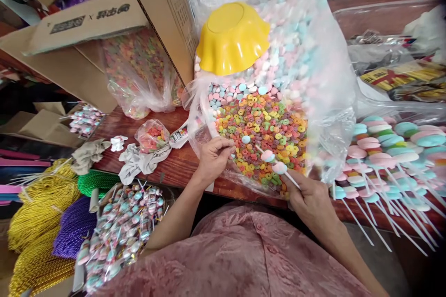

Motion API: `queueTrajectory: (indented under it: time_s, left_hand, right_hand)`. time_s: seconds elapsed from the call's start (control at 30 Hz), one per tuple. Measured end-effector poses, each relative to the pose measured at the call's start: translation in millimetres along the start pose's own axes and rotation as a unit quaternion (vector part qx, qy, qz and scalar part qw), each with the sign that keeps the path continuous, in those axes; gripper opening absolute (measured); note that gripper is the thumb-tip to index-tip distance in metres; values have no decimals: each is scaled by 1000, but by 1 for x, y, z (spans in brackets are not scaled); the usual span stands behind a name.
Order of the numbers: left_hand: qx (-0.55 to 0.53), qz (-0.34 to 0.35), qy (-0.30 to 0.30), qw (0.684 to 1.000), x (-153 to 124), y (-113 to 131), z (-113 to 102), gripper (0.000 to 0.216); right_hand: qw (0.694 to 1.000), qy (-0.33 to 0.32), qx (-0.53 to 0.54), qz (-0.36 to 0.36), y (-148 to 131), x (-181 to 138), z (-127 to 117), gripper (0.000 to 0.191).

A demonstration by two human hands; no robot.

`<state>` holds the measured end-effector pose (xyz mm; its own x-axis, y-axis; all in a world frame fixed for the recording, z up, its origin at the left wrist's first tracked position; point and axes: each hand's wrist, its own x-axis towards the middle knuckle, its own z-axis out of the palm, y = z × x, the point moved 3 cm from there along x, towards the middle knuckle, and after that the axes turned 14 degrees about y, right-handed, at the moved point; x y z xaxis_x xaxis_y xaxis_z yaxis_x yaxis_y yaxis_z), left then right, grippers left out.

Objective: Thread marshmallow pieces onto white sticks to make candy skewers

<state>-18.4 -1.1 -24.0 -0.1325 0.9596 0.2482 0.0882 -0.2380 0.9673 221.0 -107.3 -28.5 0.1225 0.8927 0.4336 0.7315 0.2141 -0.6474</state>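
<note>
We have the right hand (310, 197) pinching a white stick (293, 180) with two pink, white and blue marshmallows (279, 168) threaded on, held over the near edge of the gummy rings (265, 125). Left hand (216, 158) is beside those rings, thumb and fingers pressed together; we cannot tell if anything sits between them. Rings lie heaped on clear plastic, loose marshmallows (256, 62) behind, yellow fluted bowl (232, 39) upside down on them.

Text: cardboard box (167, 23) at left carries a black-printed line, an "x" between two marks; we can't read the characters reliably. Small label on the printed packet (179, 137) by the bag of red candies (152, 135) is too tiny. Yellow-and-red package (386, 76) at right has bold lettering, not legible to us.

Right side of the table (181, 167): piled marshmallow skewers (390, 148), sticks toward us.
</note>
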Motion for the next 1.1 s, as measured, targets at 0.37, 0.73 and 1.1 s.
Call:
queueTrajectory:
  time_s: [0.37,0.73,1.1]
  left_hand:
    - [291,156,-35,943,-7,-10,21,7]
    - [404,229,-141,874,-19,-2,24,15]
    - [133,165,-27,977,-11,-3,19,14]
  right_hand:
    - [997,-24,-66,-37,2,-6,11,29]
    - [996,-47,-40,-60,-2,-9,12,28]
    - [997,-50,-27,-49,0,-13,14,32]
